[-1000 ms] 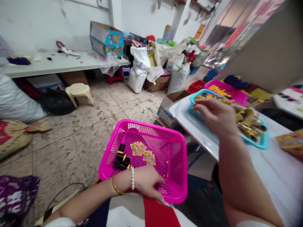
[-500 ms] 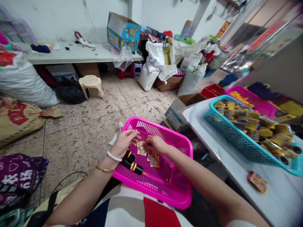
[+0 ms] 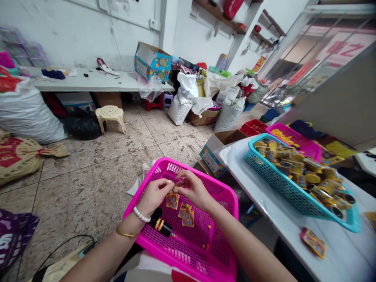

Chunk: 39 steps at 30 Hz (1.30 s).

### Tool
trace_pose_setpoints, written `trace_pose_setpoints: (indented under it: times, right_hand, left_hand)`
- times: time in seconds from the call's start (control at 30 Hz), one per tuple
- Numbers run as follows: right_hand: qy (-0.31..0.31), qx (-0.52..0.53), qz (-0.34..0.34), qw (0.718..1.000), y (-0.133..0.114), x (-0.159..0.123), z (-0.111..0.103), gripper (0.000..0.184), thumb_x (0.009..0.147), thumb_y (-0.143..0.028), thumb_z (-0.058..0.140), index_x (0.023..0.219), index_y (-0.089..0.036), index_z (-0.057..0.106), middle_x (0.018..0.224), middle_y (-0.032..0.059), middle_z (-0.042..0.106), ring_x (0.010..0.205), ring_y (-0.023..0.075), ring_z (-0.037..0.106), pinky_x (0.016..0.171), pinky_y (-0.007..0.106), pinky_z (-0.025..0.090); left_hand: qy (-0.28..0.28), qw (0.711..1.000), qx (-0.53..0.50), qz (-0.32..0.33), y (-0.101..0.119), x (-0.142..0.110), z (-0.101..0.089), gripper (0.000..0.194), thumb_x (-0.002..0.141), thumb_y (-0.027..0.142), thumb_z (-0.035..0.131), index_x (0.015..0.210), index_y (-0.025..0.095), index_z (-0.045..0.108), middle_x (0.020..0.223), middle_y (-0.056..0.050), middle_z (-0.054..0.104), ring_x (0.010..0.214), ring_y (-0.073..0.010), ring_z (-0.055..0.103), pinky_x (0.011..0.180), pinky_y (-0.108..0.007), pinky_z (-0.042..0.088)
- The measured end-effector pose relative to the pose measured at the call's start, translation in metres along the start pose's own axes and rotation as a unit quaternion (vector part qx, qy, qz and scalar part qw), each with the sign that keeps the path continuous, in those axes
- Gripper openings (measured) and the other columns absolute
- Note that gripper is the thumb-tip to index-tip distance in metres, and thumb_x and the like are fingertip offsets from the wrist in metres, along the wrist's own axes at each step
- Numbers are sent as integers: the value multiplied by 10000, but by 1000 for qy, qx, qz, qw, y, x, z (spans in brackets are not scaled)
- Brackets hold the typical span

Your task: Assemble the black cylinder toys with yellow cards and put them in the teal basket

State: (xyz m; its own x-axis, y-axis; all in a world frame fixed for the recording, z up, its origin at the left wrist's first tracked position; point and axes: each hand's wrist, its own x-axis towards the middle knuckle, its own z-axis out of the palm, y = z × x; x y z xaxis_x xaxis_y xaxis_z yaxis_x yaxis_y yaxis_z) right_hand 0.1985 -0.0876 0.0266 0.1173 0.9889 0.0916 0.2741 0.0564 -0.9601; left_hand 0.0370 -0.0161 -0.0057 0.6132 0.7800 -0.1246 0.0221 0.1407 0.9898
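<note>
A pink mesh basket (image 3: pixel 219 250) rests on my lap. Inside it lie several small yellow printed packets (image 3: pixel 185 213) and a few black tubes with yellow bands (image 3: pixel 161 224). My left hand (image 3: pixel 154 195) and my right hand (image 3: pixel 194 188) meet above the basket, fingers pinched together on a small item between them, which I cannot make out. My left wrist wears a pearl bracelet and a gold bangle.
A white table (image 3: pixel 276 223) at my right carries a teal basket (image 3: pixel 286 188) full of small yellow-lidded pots, another pink basket (image 3: pixel 296 137) and a loose packet (image 3: pixel 313 242). Sacks, cardboard boxes, a cream stool (image 3: pixel 111 116) and a long white bench (image 3: pixel 88 81) stand across the tiled floor.
My right hand came from the teal basket to the pink basket and met my left hand, which rose from the basket's near edge. Both hands now pinch something together.
</note>
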Motion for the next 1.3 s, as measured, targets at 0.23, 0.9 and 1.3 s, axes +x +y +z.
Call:
trace_pose_setpoints:
  times: [0.23, 0.9, 1.3]
  right_hand:
    - [11, 173, 173, 970, 4, -6, 7, 401, 786, -542, 666, 718, -155, 582, 591, -15, 571, 526, 102, 533, 544, 228, 441]
    - [137, -14, -11, 990, 13, -25, 23, 229, 891, -378, 594, 809, -175, 663, 704, 9, 600, 646, 132, 522, 599, 253, 407]
    - [-34, -177, 22, 983, 10, -34, 39, 281, 876, -396, 583, 701, -177, 609, 626, 5, 583, 578, 126, 517, 561, 245, 381]
  left_hand:
    - [3, 999, 24, 36, 18, -6, 13, 326, 846, 461, 597, 746, 153, 638, 687, -12, 616, 642, -148, 543, 577, -235, 409]
    - [115, 987, 43, 107, 19, -21, 22, 189, 825, 307, 668, 926, 169, 749, 895, -67, 689, 844, -175, 637, 764, -270, 503]
    - [118, 980, -148, -58, 19, -9, 4, 296, 654, 382, 786, 742, 139, 641, 397, 69, 450, 337, -48, 343, 333, -153, 201]
